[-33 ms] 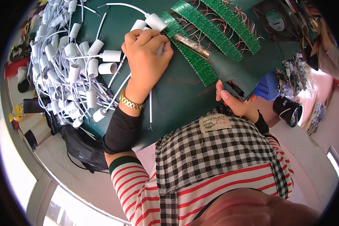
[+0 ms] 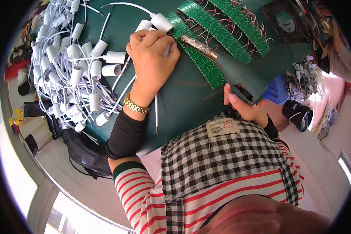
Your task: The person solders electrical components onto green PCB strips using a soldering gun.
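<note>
Nothing shifts between looks: left hand (image 2: 152, 62) pinches a white socket cable (image 2: 160, 21) at the green LED strip (image 2: 201, 58), right hand (image 2: 245, 107) grips the soldering gun (image 2: 238, 76) (tip beside left fingertips), joint still underway.

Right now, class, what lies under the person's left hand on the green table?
Under the left hand lie white lamp sockets with cords, beside a green circuit strip on the table. The soldering tool's tip and its contact point are hidden.
</note>
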### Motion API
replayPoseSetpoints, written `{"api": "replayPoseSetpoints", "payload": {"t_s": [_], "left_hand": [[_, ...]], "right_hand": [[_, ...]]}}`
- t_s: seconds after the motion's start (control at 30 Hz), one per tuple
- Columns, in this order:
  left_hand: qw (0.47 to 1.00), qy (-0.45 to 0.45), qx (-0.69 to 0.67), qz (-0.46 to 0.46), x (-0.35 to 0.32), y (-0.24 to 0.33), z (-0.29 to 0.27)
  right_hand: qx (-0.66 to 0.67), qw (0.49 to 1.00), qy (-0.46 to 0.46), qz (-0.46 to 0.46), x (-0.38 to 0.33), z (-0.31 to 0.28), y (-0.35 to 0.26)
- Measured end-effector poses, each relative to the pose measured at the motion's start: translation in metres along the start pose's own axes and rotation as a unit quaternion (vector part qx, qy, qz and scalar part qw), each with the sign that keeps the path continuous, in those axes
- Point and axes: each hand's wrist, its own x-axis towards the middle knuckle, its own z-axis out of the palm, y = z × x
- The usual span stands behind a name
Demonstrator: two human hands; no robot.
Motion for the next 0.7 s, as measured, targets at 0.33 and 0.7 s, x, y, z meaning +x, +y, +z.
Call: {"api": "replayPoseSetpoints", "payload": {"t_s": [0.33, 0.7], "left_hand": [[0.999, -0.016, 0.034, 0.007, -0.0021, 0.0018, -0.0008], [0.999, -0.002, 0.043, 0.02, -0.0014, 0.0011, 0.0019]], "right_hand": [[-0.02, 1.0, 0.001, 0.013, -0.0017, 0.0036, 0.0], [0.259, 0.963, 0.057, -0.049, -0.0015, 0.0022, 0.0074]]}}
